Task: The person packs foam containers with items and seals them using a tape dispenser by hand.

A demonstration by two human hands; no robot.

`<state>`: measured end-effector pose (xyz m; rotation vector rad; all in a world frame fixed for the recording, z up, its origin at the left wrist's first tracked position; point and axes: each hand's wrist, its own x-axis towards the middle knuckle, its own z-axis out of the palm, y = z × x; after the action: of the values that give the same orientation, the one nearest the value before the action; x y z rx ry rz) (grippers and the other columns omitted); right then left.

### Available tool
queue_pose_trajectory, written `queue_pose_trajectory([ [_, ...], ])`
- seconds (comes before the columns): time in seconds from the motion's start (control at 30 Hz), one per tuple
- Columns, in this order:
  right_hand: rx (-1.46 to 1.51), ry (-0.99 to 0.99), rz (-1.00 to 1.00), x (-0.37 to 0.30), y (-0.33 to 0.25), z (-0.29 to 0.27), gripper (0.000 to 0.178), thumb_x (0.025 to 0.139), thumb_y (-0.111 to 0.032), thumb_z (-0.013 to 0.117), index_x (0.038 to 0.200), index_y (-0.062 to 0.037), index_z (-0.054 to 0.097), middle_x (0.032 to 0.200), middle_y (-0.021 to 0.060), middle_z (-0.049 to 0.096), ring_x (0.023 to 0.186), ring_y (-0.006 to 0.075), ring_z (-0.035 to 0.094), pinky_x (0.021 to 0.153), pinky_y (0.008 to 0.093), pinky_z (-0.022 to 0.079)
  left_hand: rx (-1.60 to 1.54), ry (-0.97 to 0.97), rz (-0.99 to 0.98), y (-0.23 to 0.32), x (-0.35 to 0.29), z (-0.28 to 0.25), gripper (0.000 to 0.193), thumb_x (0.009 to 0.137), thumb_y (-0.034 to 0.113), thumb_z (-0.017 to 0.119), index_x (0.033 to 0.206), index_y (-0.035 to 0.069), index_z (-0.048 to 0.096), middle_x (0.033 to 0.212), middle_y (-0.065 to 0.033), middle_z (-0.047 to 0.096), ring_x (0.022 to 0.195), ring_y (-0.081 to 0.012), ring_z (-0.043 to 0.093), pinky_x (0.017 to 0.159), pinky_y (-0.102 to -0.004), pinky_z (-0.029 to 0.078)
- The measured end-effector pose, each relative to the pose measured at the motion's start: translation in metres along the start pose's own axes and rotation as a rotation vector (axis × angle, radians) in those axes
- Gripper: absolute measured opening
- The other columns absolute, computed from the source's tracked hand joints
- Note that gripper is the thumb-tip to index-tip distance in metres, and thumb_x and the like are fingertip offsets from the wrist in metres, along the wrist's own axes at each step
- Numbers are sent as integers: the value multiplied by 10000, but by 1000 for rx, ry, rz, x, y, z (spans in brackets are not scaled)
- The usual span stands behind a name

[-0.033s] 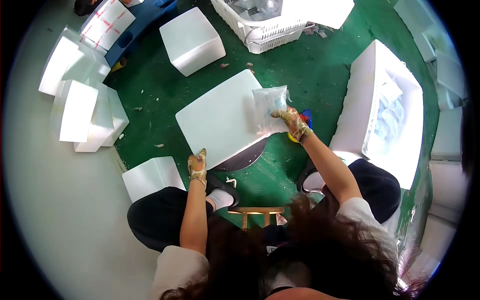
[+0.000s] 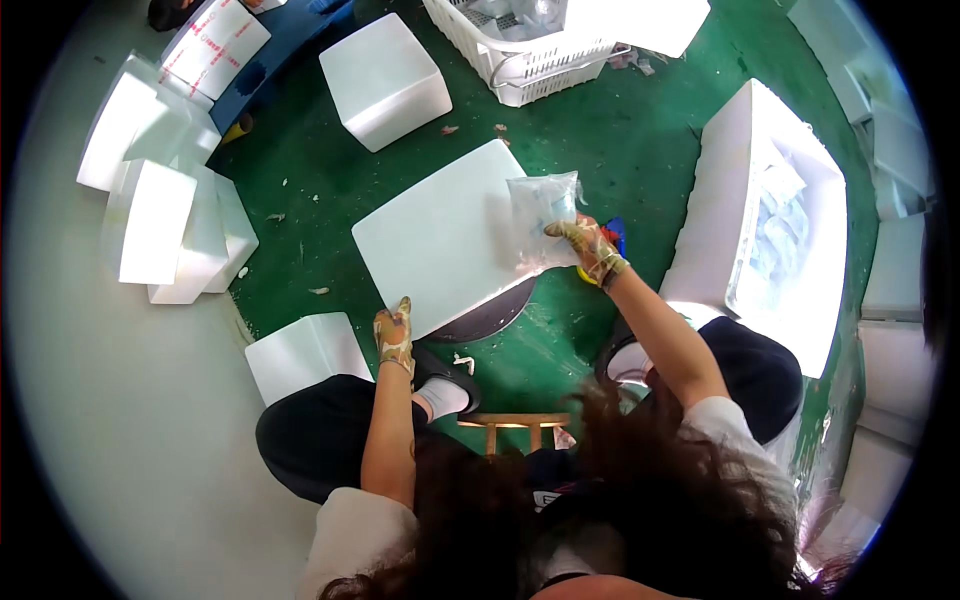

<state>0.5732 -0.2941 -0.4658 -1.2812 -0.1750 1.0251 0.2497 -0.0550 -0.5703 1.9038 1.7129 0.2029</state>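
A white foam box with a flat, plain face up lies at a slant before me, over a dark round support. My left hand, in a camouflage-patterned glove, is closed on its near left corner, thumb on top. In my right hand, gloved alike, is a clear plastic bag, gripped by its right side above the box's right edge. What fills the bag looks clear and pale; I cannot make out more. Partly behind the right hand lies a blue, red and yellow object.
At right stands an open foam box holding several clear pouches. Ahead are a white plastic crate and another foam box. Foam boxes pile up at left; one sits by my left knee.
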Motion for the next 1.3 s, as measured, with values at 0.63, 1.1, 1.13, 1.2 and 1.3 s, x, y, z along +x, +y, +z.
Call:
queue_pose_trajectory([
  [0.63, -730, -144, -202, 17, -1, 103, 504, 659, -235, 778, 1044, 24, 580, 843, 83, 663, 709, 179, 628, 667, 305, 533, -1448, -161, -222, 86, 77, -162, 532, 836, 421, 594, 1289, 173, 463, 1165, -94, 592, 908, -260, 651, 599, -326, 569],
  [1.1, -964, 372, -528, 27, 152, 202, 503, 845, -318, 538, 1251, -46, 419, 1198, 196, 511, 1043, 308, 523, 801, 412, 455, -1373, -99, -228, 83, 48, -143, 604, 829, 400, 612, 1242, -18, 473, 1169, -154, 569, 955, -293, 618, 781, -384, 537],
  [1.13, -812, 435, -436, 20, 129, 169, 497, 855, -322, 528, 1252, -41, 426, 1198, 207, 521, 1044, 325, 528, 818, 416, 451, -1337, -157, -217, 87, 39, -130, 619, 803, 431, 634, 1197, -30, 509, 1141, -154, 579, 940, -273, 620, 759, -375, 534],
  [1.2, -720, 594, -35, -8, 36, 138, 503, 873, -342, 513, 1253, -20, 439, 1191, 230, 540, 1053, 357, 536, 861, 421, 441, -1167, -231, -281, 66, 36, -103, 605, 796, 419, 655, 1183, -28, 526, 1140, -145, 582, 951, -249, 620, 763, -350, 522],
  [1.3, -746, 694, -378, 8, -18, 92, 579, 859, -429, 530, 1247, -5, 461, 1162, 248, 552, 1103, 383, 518, 941, 410, 412, -1113, -189, -145, 36, 24, -54, 398, 866, 211, 605, 1150, -56, 522, 1112, -118, 575, 938, -177, 591, 725, -247, 489],
])
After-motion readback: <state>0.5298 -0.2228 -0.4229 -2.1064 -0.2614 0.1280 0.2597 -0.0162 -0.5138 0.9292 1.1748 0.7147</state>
